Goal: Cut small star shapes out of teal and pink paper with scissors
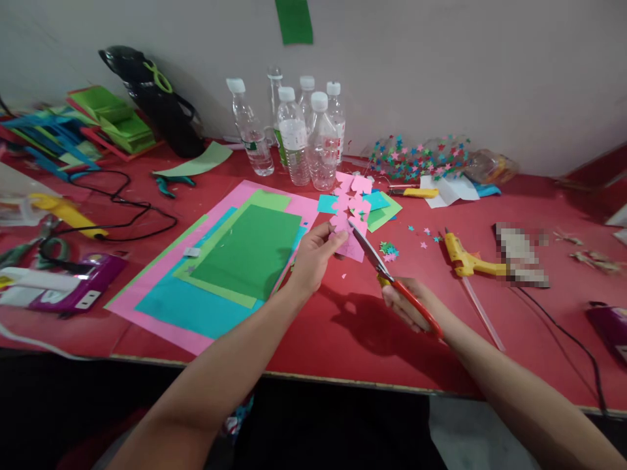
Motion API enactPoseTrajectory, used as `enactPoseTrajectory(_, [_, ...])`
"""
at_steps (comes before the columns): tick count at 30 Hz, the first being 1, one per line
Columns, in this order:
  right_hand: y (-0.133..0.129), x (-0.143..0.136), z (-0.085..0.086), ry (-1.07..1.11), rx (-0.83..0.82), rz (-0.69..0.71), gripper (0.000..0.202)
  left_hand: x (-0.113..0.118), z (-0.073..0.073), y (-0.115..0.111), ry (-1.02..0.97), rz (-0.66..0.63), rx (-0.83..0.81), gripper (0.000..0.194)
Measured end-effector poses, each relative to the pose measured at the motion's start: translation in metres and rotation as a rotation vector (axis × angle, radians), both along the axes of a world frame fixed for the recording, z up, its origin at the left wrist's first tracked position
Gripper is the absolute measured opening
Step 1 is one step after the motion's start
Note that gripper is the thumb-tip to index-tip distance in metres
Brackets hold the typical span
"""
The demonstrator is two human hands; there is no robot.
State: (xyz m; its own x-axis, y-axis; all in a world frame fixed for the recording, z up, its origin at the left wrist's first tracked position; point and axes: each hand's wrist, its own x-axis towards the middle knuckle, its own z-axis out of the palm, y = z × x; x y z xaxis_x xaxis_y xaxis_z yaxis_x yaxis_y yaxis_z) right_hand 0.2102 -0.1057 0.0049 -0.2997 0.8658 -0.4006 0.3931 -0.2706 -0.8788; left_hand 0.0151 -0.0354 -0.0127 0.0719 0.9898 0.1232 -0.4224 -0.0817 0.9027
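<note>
My left hand (316, 254) pinches the edge of a pink paper sheet (353, 196) that has star-shaped gaps cut along it. My right hand (409, 303) is wrapped round the red-handled scissors (379, 261), whose blade tips reach the pink paper close to my left fingers. Blue and green paper pieces (389, 212) lie behind the pink sheet. Below it on the table rests a small pile of cut paper stars (388, 250) in green, blue and pink.
Stacked coloured sheets (249, 248) lie at left. Several plastic bottles (294, 147) stand behind, beside a star-covered bottle (421, 158) on its side. A yellow glue gun (463, 254) with a cord lies at right; a yellow cutter (421, 192) lies farther back. A black flask (161, 104) leans against the wall.
</note>
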Motion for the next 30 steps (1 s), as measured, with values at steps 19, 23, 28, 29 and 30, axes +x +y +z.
enactPoseTrajectory(19, [0.002, 0.005, -0.007, -0.126, 0.179, -0.02, 0.047, -0.005, 0.016, 0.005, -0.359, -0.182, -0.382, 0.011])
enactPoseTrajectory(23, [0.003, 0.007, -0.002, -0.131, 0.154, 0.039, 0.046, -0.006, 0.015, 0.006, -0.184, -0.028, -0.227, 0.012])
enactPoseTrajectory(28, [0.003, 0.009, 0.001, -0.165, 0.143, 0.113, 0.045, -0.007, 0.016, 0.005, -0.037, 0.061, -0.147, 0.013])
enactPoseTrajectory(29, [0.003, 0.01, 0.002, -0.167, 0.144, 0.118, 0.045, -0.006, 0.017, 0.004, -0.027, 0.064, -0.141, 0.013])
enactPoseTrajectory(30, [0.003, 0.01, 0.002, -0.165, 0.142, 0.124, 0.045, -0.006, 0.018, 0.004, -0.02, 0.063, -0.134, 0.013])
